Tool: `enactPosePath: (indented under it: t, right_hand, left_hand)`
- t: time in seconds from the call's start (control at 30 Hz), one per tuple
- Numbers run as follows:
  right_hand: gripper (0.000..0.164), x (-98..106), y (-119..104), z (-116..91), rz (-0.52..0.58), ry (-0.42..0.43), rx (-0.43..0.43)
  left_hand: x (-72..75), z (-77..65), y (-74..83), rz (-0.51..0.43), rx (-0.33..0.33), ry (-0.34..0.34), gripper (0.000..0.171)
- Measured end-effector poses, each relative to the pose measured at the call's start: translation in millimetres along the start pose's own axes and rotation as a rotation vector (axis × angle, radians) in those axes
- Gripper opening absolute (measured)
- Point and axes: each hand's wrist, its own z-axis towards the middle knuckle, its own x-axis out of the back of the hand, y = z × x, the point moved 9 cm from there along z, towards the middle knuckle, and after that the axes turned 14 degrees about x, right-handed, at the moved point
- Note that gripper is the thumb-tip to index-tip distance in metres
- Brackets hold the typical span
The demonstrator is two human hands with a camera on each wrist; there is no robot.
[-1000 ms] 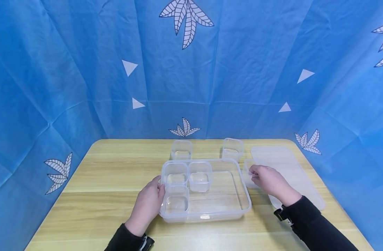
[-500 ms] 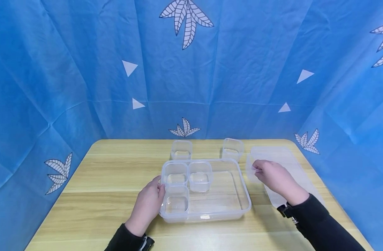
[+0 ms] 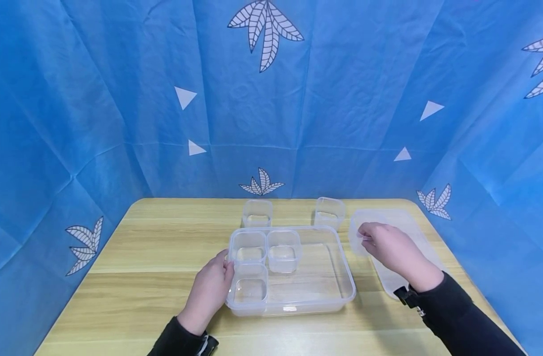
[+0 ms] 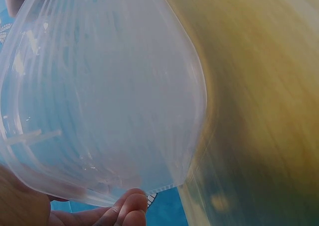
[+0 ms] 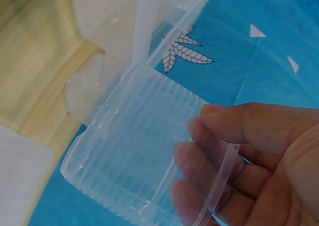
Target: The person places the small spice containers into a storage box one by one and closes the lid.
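Observation:
On the table stands a large clear plastic box, with three small clear cups inside, two along its far side and one at near left. My left hand grips the box's left rim; in the left wrist view its fingertips lie against the box wall. My right hand pinches another small clear cup by its rim, the thumb on one side of the wall and fingers on the other. In the head view this cup is right of the box, overlapping a flat translucent lid.
Two more small clear cups stand behind the box, one at left and one at right. The wooden table ends at a blue cloth backdrop behind and on both sides.
My right hand has shifted slightly right and up in the head view with its cup. The flat lid beneath has shifted and turned a little. My left hand and the box hold still.

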Motion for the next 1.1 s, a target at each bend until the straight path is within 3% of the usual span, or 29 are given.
enactPosePath:
  t: [0.57, 1.1]
  right_hand:
    - [0.015, 14, -21, 7, -0.020, -0.021, 0.006]
    - [0.016, 16, -40, 13, -0.037, 0.007, 0.072]
  left_hand:
    - [0.7, -1.2, 0.3, -0.010, 0.001, -0.002, 0.042]
    - [0.0, 0.0, 0.1, -0.011, -0.007, 0.002, 0.041]
